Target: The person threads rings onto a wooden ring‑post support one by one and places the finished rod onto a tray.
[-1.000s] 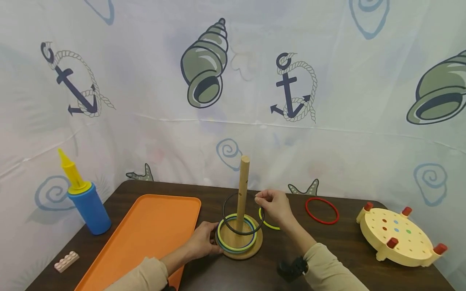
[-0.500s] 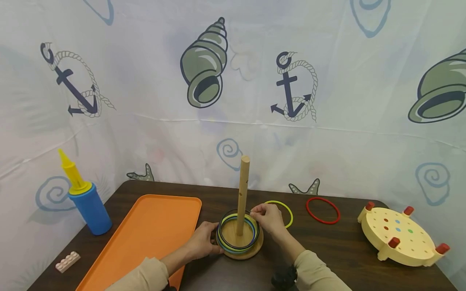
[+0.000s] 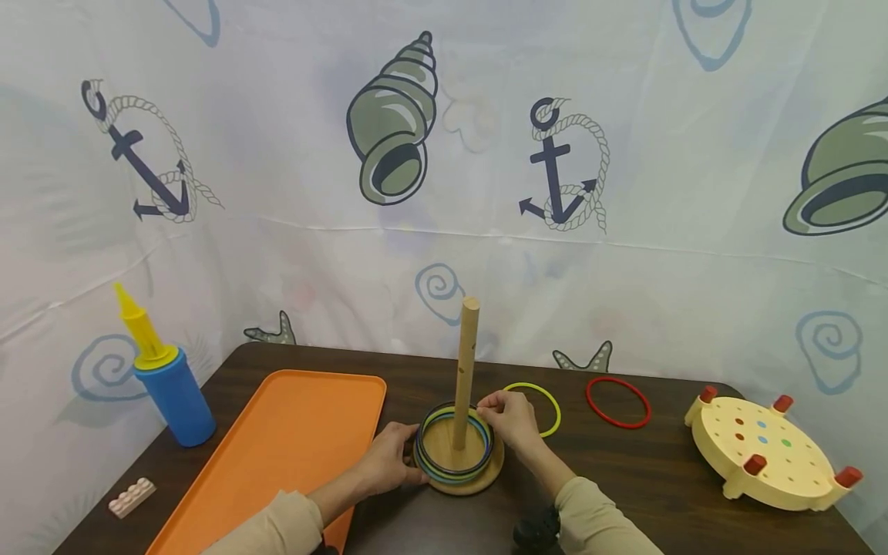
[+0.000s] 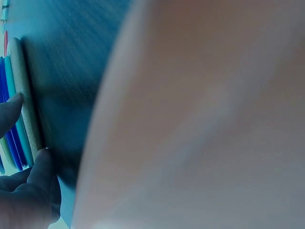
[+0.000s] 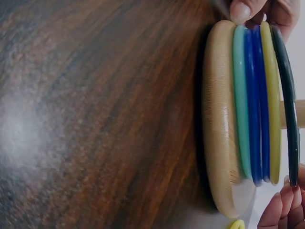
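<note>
The dark table (image 3: 624, 478) bears an orange tray (image 3: 291, 432) and, just beside it, a wooden stand (image 3: 495, 470) with an upright post (image 3: 466, 370). The left hand (image 3: 388, 459) has its fingers curled at the stand's edge, which should stop it sliding (a light hold looks enough). The right hand (image 3: 512, 420) is nearly closed, pinching the black ring (image 5: 287, 95) between thumb and fingertips. That ring encircles the post above the yellow ring (image 5: 271, 95), two blue rings (image 5: 254, 105) and the teal ring (image 5: 241, 105). It tilts, its pinched side apart from the stack; I'd lower that side gently, releasing only once it lies flat.
</note>
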{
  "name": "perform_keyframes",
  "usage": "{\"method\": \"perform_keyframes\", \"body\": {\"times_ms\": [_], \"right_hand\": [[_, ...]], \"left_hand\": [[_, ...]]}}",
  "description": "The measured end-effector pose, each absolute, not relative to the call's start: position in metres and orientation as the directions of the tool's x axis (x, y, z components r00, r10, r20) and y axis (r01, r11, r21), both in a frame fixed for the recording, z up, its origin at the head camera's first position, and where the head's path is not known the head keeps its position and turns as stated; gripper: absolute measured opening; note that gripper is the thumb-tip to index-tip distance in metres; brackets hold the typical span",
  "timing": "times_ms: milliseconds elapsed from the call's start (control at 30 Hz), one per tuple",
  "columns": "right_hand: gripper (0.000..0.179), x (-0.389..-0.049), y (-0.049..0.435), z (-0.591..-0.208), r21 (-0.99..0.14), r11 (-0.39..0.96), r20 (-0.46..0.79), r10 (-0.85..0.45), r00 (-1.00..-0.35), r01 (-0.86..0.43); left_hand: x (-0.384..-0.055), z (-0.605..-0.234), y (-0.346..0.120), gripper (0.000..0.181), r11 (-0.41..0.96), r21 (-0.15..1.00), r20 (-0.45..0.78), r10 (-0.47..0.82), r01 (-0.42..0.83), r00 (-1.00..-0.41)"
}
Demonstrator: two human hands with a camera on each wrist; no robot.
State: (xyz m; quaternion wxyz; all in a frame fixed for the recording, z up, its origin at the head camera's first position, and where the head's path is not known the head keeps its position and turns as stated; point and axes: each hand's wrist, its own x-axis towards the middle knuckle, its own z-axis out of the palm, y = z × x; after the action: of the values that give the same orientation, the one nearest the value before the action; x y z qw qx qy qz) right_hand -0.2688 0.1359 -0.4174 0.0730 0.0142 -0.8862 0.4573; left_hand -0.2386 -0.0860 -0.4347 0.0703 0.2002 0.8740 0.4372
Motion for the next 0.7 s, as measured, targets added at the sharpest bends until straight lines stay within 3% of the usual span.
{"method": "perform_keyframes", "body": {"times_ms": [700], "right_hand": [[0.005,-0.27,0.137,-0.429,-0.783,0.604,0.198,0.016,-0.98,-0.148]], "left_hand": [[-0.239,-0.436,-0.085,0.074,0.534,0.79,0.071,0.409,0.301,-0.91]]}}
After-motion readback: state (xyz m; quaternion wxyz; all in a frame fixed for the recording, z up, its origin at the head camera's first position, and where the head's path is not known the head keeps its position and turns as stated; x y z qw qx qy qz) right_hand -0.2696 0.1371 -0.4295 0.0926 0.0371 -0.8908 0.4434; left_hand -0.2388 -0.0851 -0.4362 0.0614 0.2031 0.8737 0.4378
